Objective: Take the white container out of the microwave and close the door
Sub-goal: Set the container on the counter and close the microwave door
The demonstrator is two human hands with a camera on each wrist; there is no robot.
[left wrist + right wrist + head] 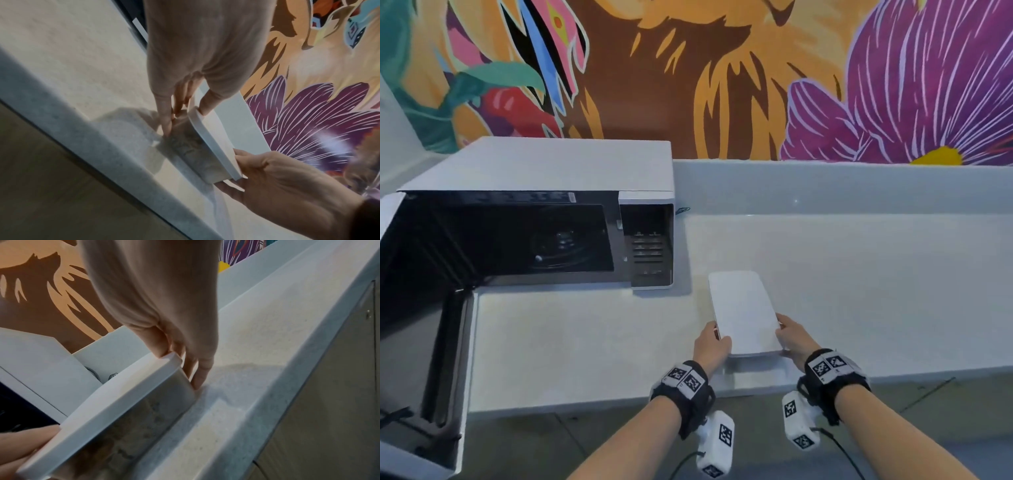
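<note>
The white container (744, 311) is a flat box with a white lid and clear sides, lying lengthwise on the counter just right of the microwave (551, 171). My left hand (714, 342) grips its near left corner, thumb on the lid (213, 146) and fingers down the side. At the near right corner my right hand (791, 337) holds it the same way, fingertips (197, 382) touching the counter. A shadow lies under the near end; I cannot tell whether that end touches the counter. The microwave door (445, 359) stands wide open to the left, showing a dark cavity (517, 240) with only the turntable.
The pale speckled counter (859, 274) runs right from the microwave, with a low grey backsplash (825, 185) under a painted mural. Its front edge (893, 373) lies just behind my wrists. The open door juts out past that edge at the left.
</note>
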